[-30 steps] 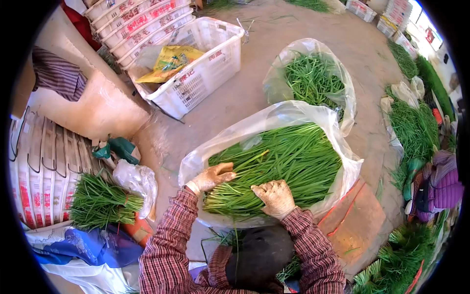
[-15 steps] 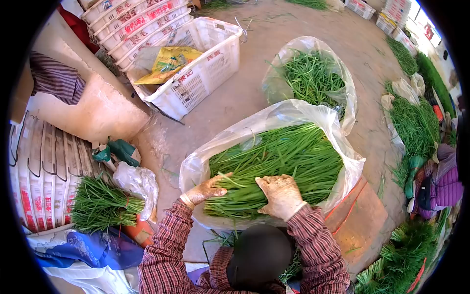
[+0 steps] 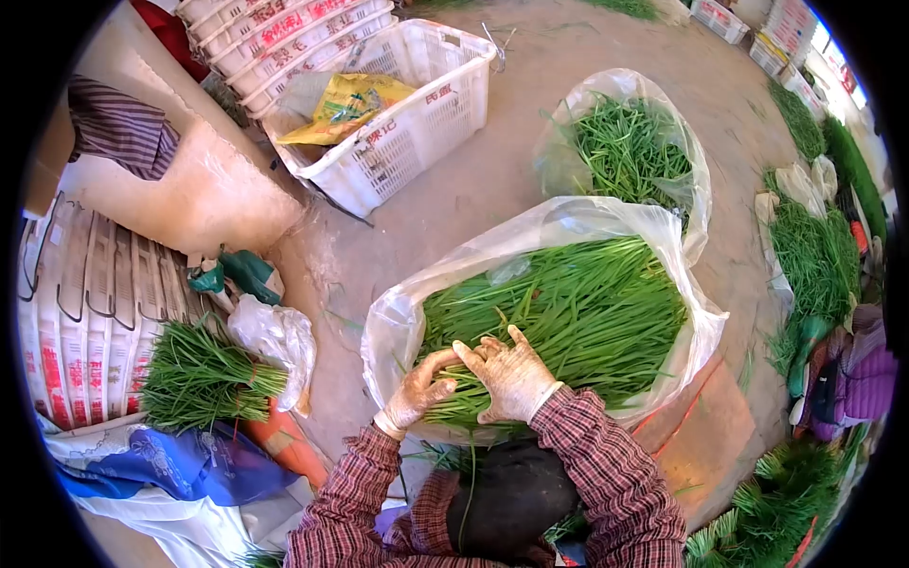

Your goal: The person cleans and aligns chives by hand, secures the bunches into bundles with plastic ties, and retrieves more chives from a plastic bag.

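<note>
Long green leaves that look like chives (image 3: 587, 293) lie in a clear plastic bag (image 3: 388, 327) with its mouth spread wide. My left hand (image 3: 415, 390), in a pale stained glove, curls round some leaf ends at the near left of the pile; its fingertips are partly hidden. Close against it is my right hand (image 3: 516, 374), gloved too, with fingers spread over the leaves and the index finger raised. One thin green strand hangs below the hands, in front of a dark rounded shape (image 3: 521, 492) by my lap.
Behind stands a second bag (image 3: 696, 170) of greens. A white crate (image 3: 426, 123) holds a yellow sack (image 3: 350, 104), beside stacked crates (image 3: 284, 38). At left, a tied green bundle (image 3: 204, 379) rests near a blue cloth (image 3: 180, 464). More greens (image 3: 781, 502) lie right.
My right hand has shifted left and spread its fingers, coming against my left hand. My left hand has curled inward. The whole view has moved slightly, and a strand now hangs below.
</note>
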The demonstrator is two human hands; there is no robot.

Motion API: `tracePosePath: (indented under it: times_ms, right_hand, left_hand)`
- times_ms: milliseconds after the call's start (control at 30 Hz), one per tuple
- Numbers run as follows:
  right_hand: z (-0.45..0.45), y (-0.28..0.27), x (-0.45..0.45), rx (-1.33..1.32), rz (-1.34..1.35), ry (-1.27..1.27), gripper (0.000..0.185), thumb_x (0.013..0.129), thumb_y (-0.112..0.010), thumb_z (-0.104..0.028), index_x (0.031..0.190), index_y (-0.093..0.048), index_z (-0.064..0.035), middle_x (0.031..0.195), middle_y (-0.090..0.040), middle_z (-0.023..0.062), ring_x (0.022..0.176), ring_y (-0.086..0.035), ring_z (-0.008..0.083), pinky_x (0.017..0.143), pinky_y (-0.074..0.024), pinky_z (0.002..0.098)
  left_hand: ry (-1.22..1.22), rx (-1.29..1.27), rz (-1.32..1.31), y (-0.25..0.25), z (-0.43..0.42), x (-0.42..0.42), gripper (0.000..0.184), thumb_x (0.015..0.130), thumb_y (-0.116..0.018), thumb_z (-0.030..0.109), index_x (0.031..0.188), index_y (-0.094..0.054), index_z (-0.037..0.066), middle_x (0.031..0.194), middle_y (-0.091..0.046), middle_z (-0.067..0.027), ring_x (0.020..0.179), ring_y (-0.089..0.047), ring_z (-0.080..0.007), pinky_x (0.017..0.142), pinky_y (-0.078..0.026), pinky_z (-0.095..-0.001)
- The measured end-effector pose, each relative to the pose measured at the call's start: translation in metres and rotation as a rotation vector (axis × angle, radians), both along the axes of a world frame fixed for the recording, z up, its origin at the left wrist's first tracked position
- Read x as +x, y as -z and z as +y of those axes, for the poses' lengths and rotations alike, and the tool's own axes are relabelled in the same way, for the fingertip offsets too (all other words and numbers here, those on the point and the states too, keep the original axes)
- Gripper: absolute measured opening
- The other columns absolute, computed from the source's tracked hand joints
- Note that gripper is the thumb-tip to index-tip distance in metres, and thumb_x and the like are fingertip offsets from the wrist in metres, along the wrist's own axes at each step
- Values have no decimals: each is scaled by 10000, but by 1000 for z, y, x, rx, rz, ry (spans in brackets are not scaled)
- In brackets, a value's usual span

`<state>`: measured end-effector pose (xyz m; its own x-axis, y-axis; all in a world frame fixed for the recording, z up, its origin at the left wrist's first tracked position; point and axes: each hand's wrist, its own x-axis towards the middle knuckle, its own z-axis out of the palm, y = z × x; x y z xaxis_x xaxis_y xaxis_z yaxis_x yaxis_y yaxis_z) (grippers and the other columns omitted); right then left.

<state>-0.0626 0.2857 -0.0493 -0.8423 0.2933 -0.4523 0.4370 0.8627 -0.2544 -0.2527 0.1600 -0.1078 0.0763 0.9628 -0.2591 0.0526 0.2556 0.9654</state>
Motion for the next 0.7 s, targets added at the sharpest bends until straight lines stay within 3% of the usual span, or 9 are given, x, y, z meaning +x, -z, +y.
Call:
tracePosePath:
  times_ms: [67, 100, 200, 333, 467, 567, 600, 667, 700]
  right_hand:
    - [0, 10, 1, 1, 119, -5, 1108, 741, -820, -458, 1590, -224, -65, 1309, -613, 141, 1225, -592, 312, 1108, -405, 479]
    - [-1, 11, 1, 88, 167, -22, 1036, 715, -835, -357, 1555, -312, -49, 1082, -675, 117, 985, -667, 289, 949, -496, 441]
    - [2, 11, 6, 11, 246, 33, 978, 691, -848, -338, 1509, -398, -47, 1014, -675, 132, 944, -670, 281, 883, -510, 430]
    - [20, -4, 23, -142, 464, 297, 931, 702, -872, -350, 1476, -440, -67, 1208, -672, 160, 1089, -669, 311, 957, -530, 417]
    - [39, -26, 41, -387, 696, 563, 909, 730, -872, -334, 1479, -429, -71, 1345, -625, 134, 1195, -635, 304, 1055, -490, 370]
    - [40, -29, 46, -404, 721, 587, 900, 748, -871, -289, 1489, -414, -64, 1354, -622, 128, 1209, -632, 296, 1048, -496, 360]
    - [40, -31, 47, -458, 737, 600, 896, 751, -872, -278, 1489, -412, -63, 1359, -620, 129, 1214, -631, 292, 1043, -499, 356]
    - [35, -25, 47, -435, 761, 550, 901, 746, -878, -276, 1485, -412, -55, 1337, -624, 152, 1212, -629, 301, 1034, -503, 369]
    - [33, -16, 48, -384, 781, 515, 914, 735, -882, -286, 1485, -413, -59, 1314, -629, 162, 1192, -634, 315, 1024, -506, 381]
  left_hand:
    - [-116, 54, -75, -6, -3, 6, 799, 927, -667, 566, 1460, -469, 5, 1455, -513, -168, 1376, -461, -255, 1163, -326, -412]
    - [-123, 61, -55, -7, -4, 8, 790, 940, -654, 561, 1469, -450, 11, 1453, -515, -172, 1373, -467, -255, 1154, -335, -412]
    - [-279, 127, -129, -12, -6, 3, 793, 954, -643, 547, 1500, -403, 25, 1447, -518, -183, 1347, -498, -274, 1130, -374, -410]
    - [-648, 178, -266, -16, -12, -17, 951, 890, -683, 614, 1535, -327, 14, 1499, -459, -216, 1348, -509, -331, 1147, -392, -469]
    - [-635, 243, -413, 1, -6, -10, 1070, 821, -701, 692, 1562, -289, 39, 1525, -435, -205, 1392, -455, -333, 1180, -326, -479]
    - [-509, 238, -302, -19, 12, 21, 1339, 649, -786, 747, 1594, -172, 23, 1580, -351, -222, 1476, -336, -381, 1222, -266, -496]
    - [-446, 309, -342, 3, 18, 22, 1298, 673, -865, 630, 1603, -178, 40, 1579, -373, -184, 1449, -378, -315, 1211, -283, -455]
    - [-342, 297, -284, -37, 35, 39, 1350, 637, -904, 560, 1609, -127, 40, 1613, -322, -172, 1477, -342, -311, 1210, -294, -465]
    - [-300, 295, -395, -44, 42, 47, 1342, 627, -950, 437, 1612, -126, 46, 1613, -329, -158, 1465, -358, -281, 1200, -315, -444]
